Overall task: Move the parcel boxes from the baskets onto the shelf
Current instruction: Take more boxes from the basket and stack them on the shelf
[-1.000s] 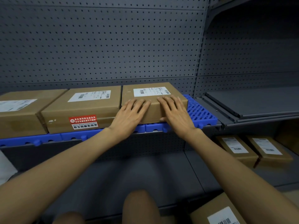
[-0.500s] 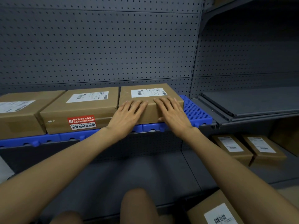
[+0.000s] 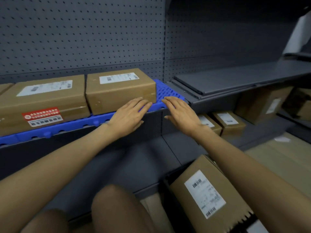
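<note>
From my remote seat I look down over two bare forearms toward a dark grey shelf point(image 3: 176, 118) backed by pegboard point(image 3: 80, 31). A blue mat point(image 3: 70, 127) lies along the shelf's left bay, and cardboard boxes sit on it side by side. The right box point(image 3: 120, 89) is fully on the mat, white label up, just beside its neighbour, the stickered box point(image 3: 43, 101), which carries a red sticker on its front face.

My left hand point(image 3: 128, 114) has flat, relaxed fingers at the right box's lower front corner; they look to be touching or barely off the cardboard, and motion blur keeps me from saying which. My right hand point(image 3: 179, 112) is spread flat with fingers straight, over the mat's front edge just right of that box, holding nothing.

The next box point(image 3: 203, 194) lies tilted at lower right under my right forearm, barcode label up (its basket is mostly hidden, so I cannot tell how it sits inside). More boxes rest on a lower shelf further right.

I judge these cartons stiff and taped shut, smooth enough to slide on the mat, probably light to moderate in weight, though contents are unknown. For the next box, I would take the two long sides with flat palms, thumbs on top, rather than pinching a flap or the label.
</note>
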